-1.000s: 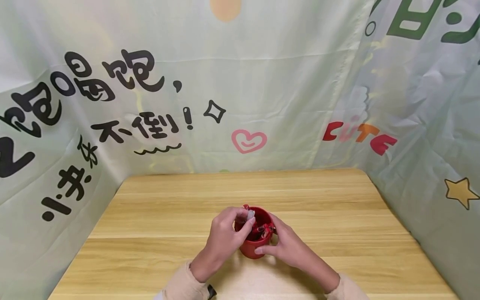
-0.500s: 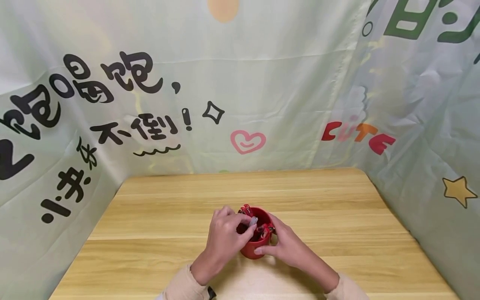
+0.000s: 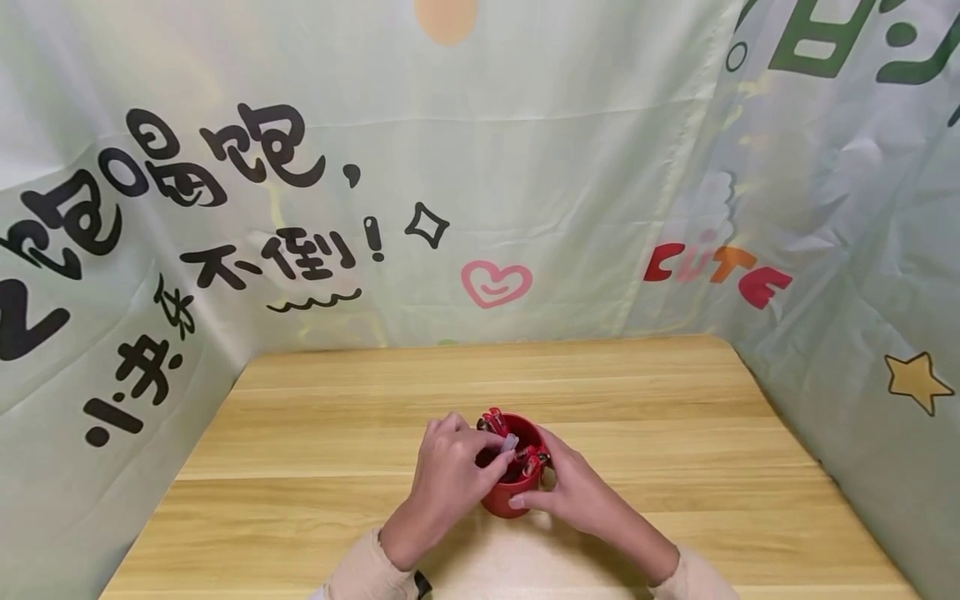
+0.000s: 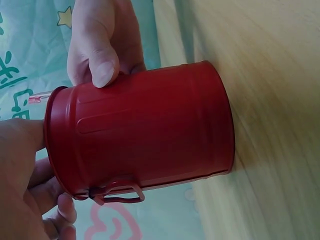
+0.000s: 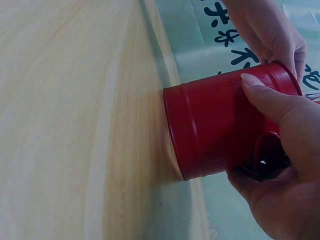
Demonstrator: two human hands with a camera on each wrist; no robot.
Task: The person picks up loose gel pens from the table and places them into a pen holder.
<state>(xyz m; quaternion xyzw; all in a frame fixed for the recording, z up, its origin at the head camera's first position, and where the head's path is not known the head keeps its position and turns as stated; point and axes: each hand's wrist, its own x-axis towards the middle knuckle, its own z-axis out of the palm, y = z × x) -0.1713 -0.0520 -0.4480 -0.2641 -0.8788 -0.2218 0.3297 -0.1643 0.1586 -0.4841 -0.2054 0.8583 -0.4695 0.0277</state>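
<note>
A red metal bucket point(image 3: 507, 505) with small side handles stands upright on the table. Its ribbed wall point(image 4: 155, 125) fills the middle of the left wrist view. My right hand point(image 3: 573, 487) grips the bucket's right side, thumb on the front wall, as the right wrist view of the bucket point(image 5: 225, 125) confirms. At the rim, my left hand point(image 3: 450, 467) pinches a small whitish, translucent end point(image 3: 509, 443) of something whose lower part is hidden inside. Slender red-and-clear sticks point(image 3: 492, 422) lean at the back left rim; more red sticks point(image 3: 534, 458) lean at the right. Their kind is unclear.
The wooden table point(image 3: 337, 400) reaches back to a pale printed cloth point(image 3: 525, 183) hanging behind it and along both sides. A small black object point(image 3: 423, 585) shows beside the left sleeve.
My left hand has shifted slightly right over the bucket, carrying the pinched whitish end along. More of the red sticks at the back left rim shows. The right hand stays on the bucket.
</note>
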